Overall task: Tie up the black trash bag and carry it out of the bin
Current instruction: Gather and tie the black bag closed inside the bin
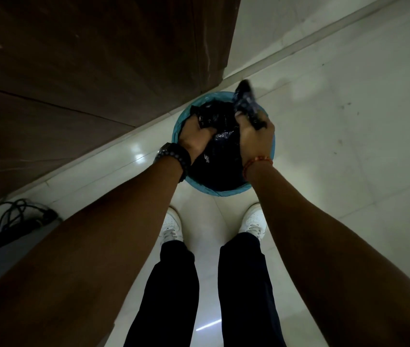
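Note:
A black trash bag (217, 161) sits inside a round blue bin (177, 126) on the floor in front of my feet. My left hand (195, 137) grips a bunched part of the bag's top on the left side. My right hand (255, 135) is closed around a twisted strand of the bag, whose loose end (245, 93) sticks up and away past the bin's far rim. Both hands are over the bin's mouth, close together. The bag's lower part is hidden inside the bin.
A dark wooden cabinet or door (86, 71) stands to the left, right behind the bin. Tangled cables and a power strip (11, 219) lie on the floor at the left. White tiled floor (349, 121) stretches to the right. My white shoes (254, 220) stand just short of the bin.

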The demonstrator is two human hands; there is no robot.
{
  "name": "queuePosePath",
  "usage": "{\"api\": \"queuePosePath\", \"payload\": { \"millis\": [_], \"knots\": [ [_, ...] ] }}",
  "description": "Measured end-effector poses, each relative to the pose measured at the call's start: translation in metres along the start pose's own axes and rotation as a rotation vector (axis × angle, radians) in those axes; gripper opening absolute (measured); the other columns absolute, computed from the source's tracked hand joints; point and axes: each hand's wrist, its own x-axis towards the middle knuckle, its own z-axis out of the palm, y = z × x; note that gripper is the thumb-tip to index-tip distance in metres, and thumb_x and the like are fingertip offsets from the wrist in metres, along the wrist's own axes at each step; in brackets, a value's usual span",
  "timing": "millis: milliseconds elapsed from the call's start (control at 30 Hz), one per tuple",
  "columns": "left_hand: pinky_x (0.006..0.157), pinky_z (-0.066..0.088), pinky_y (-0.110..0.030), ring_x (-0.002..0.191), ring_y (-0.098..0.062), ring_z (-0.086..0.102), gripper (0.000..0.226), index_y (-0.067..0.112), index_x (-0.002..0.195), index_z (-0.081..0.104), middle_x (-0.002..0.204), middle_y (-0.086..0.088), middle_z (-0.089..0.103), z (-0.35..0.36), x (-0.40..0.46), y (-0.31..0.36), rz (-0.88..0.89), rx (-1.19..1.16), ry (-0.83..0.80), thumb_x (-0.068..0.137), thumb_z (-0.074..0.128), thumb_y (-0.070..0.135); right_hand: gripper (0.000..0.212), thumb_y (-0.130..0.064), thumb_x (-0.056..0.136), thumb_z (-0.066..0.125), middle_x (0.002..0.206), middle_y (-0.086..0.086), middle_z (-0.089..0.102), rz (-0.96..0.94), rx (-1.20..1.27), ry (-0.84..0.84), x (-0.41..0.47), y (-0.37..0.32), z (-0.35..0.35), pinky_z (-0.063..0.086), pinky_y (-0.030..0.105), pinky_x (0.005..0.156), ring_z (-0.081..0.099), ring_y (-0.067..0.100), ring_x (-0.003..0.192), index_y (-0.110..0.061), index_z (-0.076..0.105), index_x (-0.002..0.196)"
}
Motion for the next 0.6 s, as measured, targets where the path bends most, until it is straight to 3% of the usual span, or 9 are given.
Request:
{"api": "queuePosePath", "payload": {
  "millis": [67,133,200,267,367,400,467,600],
  "knots": [
    [0.11,0.049,-0.045,0.122,-0.027,0.064,0.053,0.01,0.138,0.058,0.133,-0.01,0.067,-0.001,0.0,-0.006,0.03,0.0,-0.043,0.086,0.069,0.011,0.025,-0.017,0.082,0.07,0.102,0.015,0.074,0.169,0.335,0.074,0.007,-0.011,0.001,0.059,0.044,0.088,0.072,0.031,0.092,-0.009,0.072,0.106],
    [0.109,0.05,-0.046,0.12,-0.027,0.064,0.054,0.011,0.138,0.058,0.132,-0.01,0.068,-0.005,0.001,-0.012,-0.007,-0.019,-0.025,0.085,0.07,0.013,0.031,-0.016,0.085,0.068,0.1,0.013,0.073,0.255,0.428,0.148,0.019,-0.015,0.0,0.06,0.037,0.08,0.07,0.029,0.085,-0.005,0.069,0.114],
    [0.104,0.054,-0.047,0.114,-0.028,0.068,0.053,0.012,0.135,0.06,0.126,-0.01,0.07,-0.008,-0.001,-0.013,-0.063,-0.075,0.031,0.084,0.07,0.024,0.036,-0.021,0.085,0.065,0.098,0.012,0.07,0.241,0.248,0.127,0.028,-0.011,-0.001,0.059,0.039,0.084,0.068,0.028,0.087,-0.005,0.065,0.116],
    [0.102,0.055,-0.046,0.109,-0.027,0.07,0.055,0.013,0.132,0.062,0.122,-0.009,0.072,-0.006,-0.004,-0.007,-0.082,-0.141,0.076,0.083,0.069,0.037,0.036,-0.028,0.089,0.062,0.105,0.009,0.068,0.144,-0.043,0.002,0.023,-0.006,0.0,0.054,0.041,0.094,0.065,0.025,0.098,-0.007,0.061,0.118],
    [0.103,0.054,-0.046,0.11,-0.026,0.069,0.044,0.013,0.129,0.064,0.122,-0.008,0.072,0.004,-0.007,0.008,-0.027,-0.128,0.122,0.09,0.061,0.033,0.034,-0.04,0.091,0.061,0.113,0.0,0.069,-0.065,-0.358,-0.299,0.008,-0.002,0.006,0.046,0.021,0.093,0.062,0.012,0.103,-0.018,0.062,0.117],
    [0.103,0.054,-0.046,0.11,-0.026,0.068,0.043,0.013,0.126,0.065,0.121,-0.008,0.072,0.006,-0.006,0.012,-0.004,-0.11,0.137,0.089,0.059,0.033,0.034,-0.039,0.092,0.061,0.112,0.002,0.071,-0.137,-0.432,-0.349,0.005,-0.001,0.007,0.046,0.02,0.093,0.063,0.013,0.103,-0.016,0.066,0.116],
    [0.102,0.055,-0.047,0.107,-0.026,0.07,0.04,0.014,0.12,0.068,0.115,-0.007,0.074,0.008,-0.005,0.017,0.027,-0.111,0.152,0.086,0.058,0.033,0.034,-0.034,0.093,0.058,0.112,0.01,0.073,-0.188,-0.504,-0.288,0.004,0.003,0.009,0.049,0.03,0.095,0.066,0.023,0.106,-0.008,0.069,0.113],
    [0.094,0.059,-0.05,0.099,-0.029,0.074,0.019,0.016,0.108,0.07,0.105,-0.011,0.077,0.018,-0.013,0.023,0.077,-0.27,0.132,0.091,0.062,0.017,0.035,-0.032,0.096,0.05,0.116,0.016,0.07,-0.078,-0.657,-0.157,0.006,-0.001,0.017,0.05,0.037,0.092,0.065,0.034,0.108,-0.01,0.065,0.119]
  ]
}}
